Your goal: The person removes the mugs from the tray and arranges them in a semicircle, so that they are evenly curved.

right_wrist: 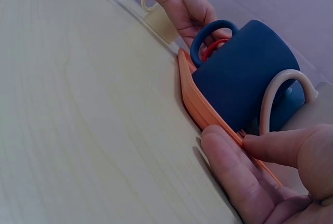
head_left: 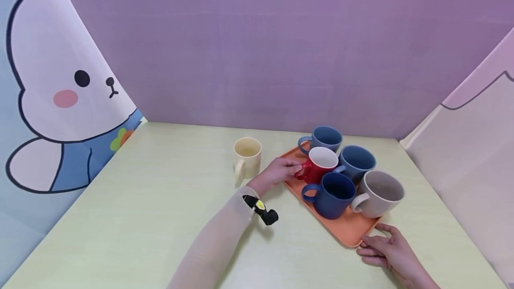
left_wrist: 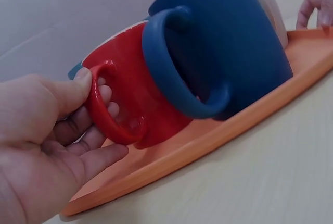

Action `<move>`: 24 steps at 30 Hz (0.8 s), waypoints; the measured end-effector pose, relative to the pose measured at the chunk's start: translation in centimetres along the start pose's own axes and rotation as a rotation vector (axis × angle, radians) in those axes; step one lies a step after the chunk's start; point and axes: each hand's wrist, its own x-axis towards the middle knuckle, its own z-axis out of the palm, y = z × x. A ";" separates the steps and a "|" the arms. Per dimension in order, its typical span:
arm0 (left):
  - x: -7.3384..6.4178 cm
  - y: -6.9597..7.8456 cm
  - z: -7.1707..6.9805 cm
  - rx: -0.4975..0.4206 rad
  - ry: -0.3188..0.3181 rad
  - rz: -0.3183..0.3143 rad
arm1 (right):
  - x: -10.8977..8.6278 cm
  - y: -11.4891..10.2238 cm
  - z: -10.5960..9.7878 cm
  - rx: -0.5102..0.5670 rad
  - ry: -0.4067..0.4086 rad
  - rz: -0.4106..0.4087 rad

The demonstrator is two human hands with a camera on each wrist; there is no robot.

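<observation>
My left hand (head_left: 281, 171) holds the handle of a red mug (left_wrist: 151, 94) with a white inside, the thumb on top and fingertips through the loop. The mug stands on an orange tray (head_left: 349, 233). Around it on the tray are a dark blue mug (head_left: 333, 197), two lighter blue mugs (head_left: 327, 137) and a pale grey mug (head_left: 381, 193). At the tray's near corner my right hand (head_left: 391, 253) pinches the rim, as the right wrist view shows with the thumb (right_wrist: 281, 146) on the edge and a finger against its outer side.
A cream mug (head_left: 247, 159) stands on the pale wood-look table (head_left: 132, 217), left of the tray. A purple cloth backdrop (head_left: 261, 57) rises behind the table. Printed panels flank it, the left one with a white cartoon animal (head_left: 44, 79).
</observation>
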 end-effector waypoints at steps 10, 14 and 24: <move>-0.4 -0.2 0.0 -0.066 0.039 0.003 | 0.0 -0.1 0.2 -0.002 0.010 0.028; -0.8 -0.3 -0.1 -0.053 0.090 -0.001 | -0.1 -0.2 0.1 0.002 -0.003 0.020; -1.9 1.0 0.3 -0.084 0.161 0.004 | -0.1 0.0 0.0 0.018 -0.023 -0.007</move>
